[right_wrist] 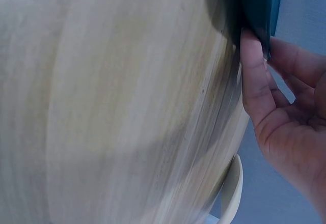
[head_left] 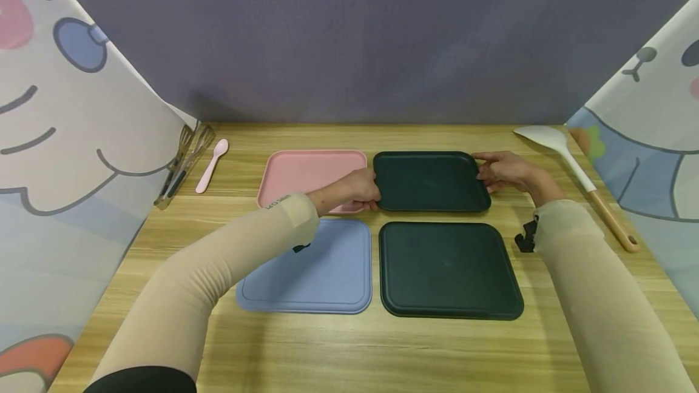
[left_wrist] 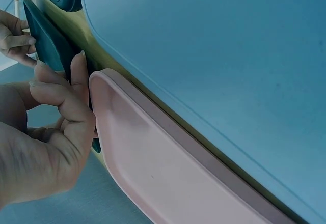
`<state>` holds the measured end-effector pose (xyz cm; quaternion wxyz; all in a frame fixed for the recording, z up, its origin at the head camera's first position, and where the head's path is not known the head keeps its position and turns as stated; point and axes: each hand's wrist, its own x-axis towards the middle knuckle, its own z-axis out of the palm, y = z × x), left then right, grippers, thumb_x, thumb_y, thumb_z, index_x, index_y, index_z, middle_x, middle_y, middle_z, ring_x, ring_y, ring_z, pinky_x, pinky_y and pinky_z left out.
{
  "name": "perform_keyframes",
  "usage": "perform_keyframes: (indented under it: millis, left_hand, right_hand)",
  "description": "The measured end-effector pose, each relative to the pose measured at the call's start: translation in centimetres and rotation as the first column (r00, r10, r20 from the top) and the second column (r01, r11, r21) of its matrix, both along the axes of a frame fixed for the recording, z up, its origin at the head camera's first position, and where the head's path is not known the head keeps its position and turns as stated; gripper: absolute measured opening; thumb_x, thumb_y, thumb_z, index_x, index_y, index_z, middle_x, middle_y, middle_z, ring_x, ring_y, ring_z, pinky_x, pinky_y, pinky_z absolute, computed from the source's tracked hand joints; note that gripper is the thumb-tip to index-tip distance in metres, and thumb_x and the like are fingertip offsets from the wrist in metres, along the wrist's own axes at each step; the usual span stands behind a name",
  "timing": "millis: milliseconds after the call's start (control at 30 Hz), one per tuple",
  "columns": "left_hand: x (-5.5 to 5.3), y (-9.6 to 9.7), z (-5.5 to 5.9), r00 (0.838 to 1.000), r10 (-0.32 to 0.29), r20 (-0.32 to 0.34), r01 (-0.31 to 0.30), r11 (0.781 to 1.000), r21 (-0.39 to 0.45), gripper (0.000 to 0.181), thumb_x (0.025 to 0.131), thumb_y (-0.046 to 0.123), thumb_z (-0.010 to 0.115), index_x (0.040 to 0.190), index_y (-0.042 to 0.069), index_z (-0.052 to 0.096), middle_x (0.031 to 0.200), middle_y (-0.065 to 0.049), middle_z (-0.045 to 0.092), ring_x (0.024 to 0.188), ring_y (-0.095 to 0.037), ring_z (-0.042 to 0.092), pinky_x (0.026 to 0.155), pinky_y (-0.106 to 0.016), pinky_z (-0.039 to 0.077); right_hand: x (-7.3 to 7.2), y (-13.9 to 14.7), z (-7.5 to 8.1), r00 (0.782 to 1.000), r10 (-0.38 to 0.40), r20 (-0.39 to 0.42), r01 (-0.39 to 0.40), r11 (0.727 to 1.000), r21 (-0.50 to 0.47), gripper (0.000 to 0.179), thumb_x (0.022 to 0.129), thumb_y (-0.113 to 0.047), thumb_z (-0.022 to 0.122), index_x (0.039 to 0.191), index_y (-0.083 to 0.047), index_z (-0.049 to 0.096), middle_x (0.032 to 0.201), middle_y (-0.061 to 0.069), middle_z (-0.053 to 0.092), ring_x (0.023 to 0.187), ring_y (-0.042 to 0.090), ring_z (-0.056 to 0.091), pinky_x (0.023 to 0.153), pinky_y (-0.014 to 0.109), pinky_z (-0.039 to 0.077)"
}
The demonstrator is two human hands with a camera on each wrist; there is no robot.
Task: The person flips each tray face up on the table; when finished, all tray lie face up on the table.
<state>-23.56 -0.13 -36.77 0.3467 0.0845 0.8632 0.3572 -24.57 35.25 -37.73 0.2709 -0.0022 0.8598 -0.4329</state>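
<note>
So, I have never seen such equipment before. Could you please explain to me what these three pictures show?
There is no machine here: a person works with two bare hands. The wide picture comes from a camera on the head, looking forward and down. The other two come from cameras on the left and right wrists.

On the wood-patterned table lie a pink tray, a blue tray and a near dark green tray. A pink spoon and dark-handled utensils lie at the left, a white utensil with a wooden handle at the right.

The left hand and right hand hold the far dark green tray at opposite ends.
</note>
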Motion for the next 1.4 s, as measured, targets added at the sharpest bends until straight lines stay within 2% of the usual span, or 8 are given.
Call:
perform_keyframes:
  millis: [100,600,867,1000,1067,1167,1300,1400]
  left_hand:
    - [0.02,0.02,-0.05,1.0,-0.005,-0.013,0.005,1.0,-0.002,0.076,0.097,0.001,0.058,0.158,-0.004,0.015,0.065,-0.006,0.068,0.044,-0.01,0.053,0.043,-0.018,0.036]
    - [0.06,0.18,-0.1,0.998,-0.041,-0.04,0.039,0.998,-0.052,0.071,0.099,0.006,0.057,0.157,-0.005,0.018,0.064,-0.006,0.068,0.043,-0.009,0.052,0.045,-0.02,0.038]
    - [0.01,0.37,0.01,0.998,-0.04,-0.053,0.036,0.996,-0.087,0.058,0.099,0.007,0.059,0.149,-0.009,0.035,0.07,-0.01,0.072,0.044,-0.01,0.054,0.046,-0.021,0.042]
    - [0.01,0.42,0.08,0.996,-0.056,-0.068,0.049,0.994,-0.102,0.046,0.099,0.008,0.059,0.139,-0.011,0.047,0.075,-0.013,0.074,0.046,-0.011,0.057,0.049,-0.022,0.046]
    - [0.05,0.42,0.11,0.995,-0.063,-0.073,0.055,0.993,-0.106,0.04,0.098,0.008,0.06,0.133,-0.011,0.052,0.073,-0.012,0.074,0.047,-0.011,0.059,0.05,-0.023,0.049]
    - [0.12,0.41,0.11,0.995,-0.066,-0.073,0.059,0.994,-0.092,0.041,0.098,0.006,0.06,0.133,-0.013,0.051,0.067,-0.011,0.071,0.048,-0.012,0.059,0.051,-0.023,0.051]
    - [0.2,0.45,0.04,0.995,-0.062,-0.079,0.055,0.995,-0.086,0.054,0.097,0.004,0.058,0.145,-0.013,0.039,0.061,-0.009,0.067,0.048,-0.014,0.06,0.05,-0.024,0.052]
    - [0.24,0.58,0.02,0.994,-0.069,-0.088,0.058,0.991,-0.117,0.06,0.098,0.001,0.055,0.151,-0.011,0.031,0.059,-0.008,0.066,0.048,-0.014,0.06,0.05,-0.023,0.051]
  right_hand:
    - [-0.04,-0.11,-0.03,1.0,0.0,-0.003,0.0,1.0,0.007,0.064,0.103,-0.003,0.041,0.161,-0.005,0.013,0.141,0.032,0.032,0.124,0.04,0.051,0.081,0.035,0.059]
    - [-0.22,0.02,-0.45,1.0,0.019,-0.014,-0.019,1.0,0.006,0.065,0.104,-0.003,0.04,0.161,-0.005,0.009,0.147,0.036,0.027,0.136,0.053,0.038,0.082,0.036,0.059]
    - [-0.34,-0.13,-0.55,1.0,0.011,-0.019,-0.011,1.0,0.012,0.067,0.103,-0.003,0.042,0.161,-0.006,0.009,0.15,0.039,0.024,0.137,0.054,0.037,0.082,0.036,0.059]
    - [-0.38,-0.2,-0.54,1.0,0.008,-0.013,-0.007,1.0,0.018,0.067,0.104,-0.003,0.042,0.162,-0.007,0.009,0.152,0.041,0.021,0.136,0.054,0.037,0.084,0.037,0.059]
    - [-0.39,-0.23,-0.51,1.0,0.008,-0.01,-0.008,1.0,0.025,0.067,0.104,-0.004,0.043,0.162,-0.008,0.009,0.152,0.041,0.022,0.133,0.053,0.042,0.084,0.037,0.059]
    - [-0.43,-0.24,-0.48,1.0,0.009,-0.007,-0.009,0.999,0.032,0.067,0.105,-0.006,0.044,0.162,-0.009,0.009,0.151,0.041,0.026,0.119,0.045,0.055,0.081,0.037,0.06]
    - [-0.51,-0.23,-0.5,1.0,0.009,0.002,-0.009,0.999,0.031,0.068,0.104,-0.007,0.045,0.162,-0.01,0.009,0.15,0.041,0.028,0.096,0.024,0.062,0.076,0.036,0.06]
    - [-0.46,-0.33,-0.52,1.0,0.005,0.011,-0.006,1.0,0.027,0.069,0.104,-0.007,0.046,0.162,-0.011,0.009,0.15,0.04,0.027,0.087,0.018,0.061,0.074,0.035,0.06]
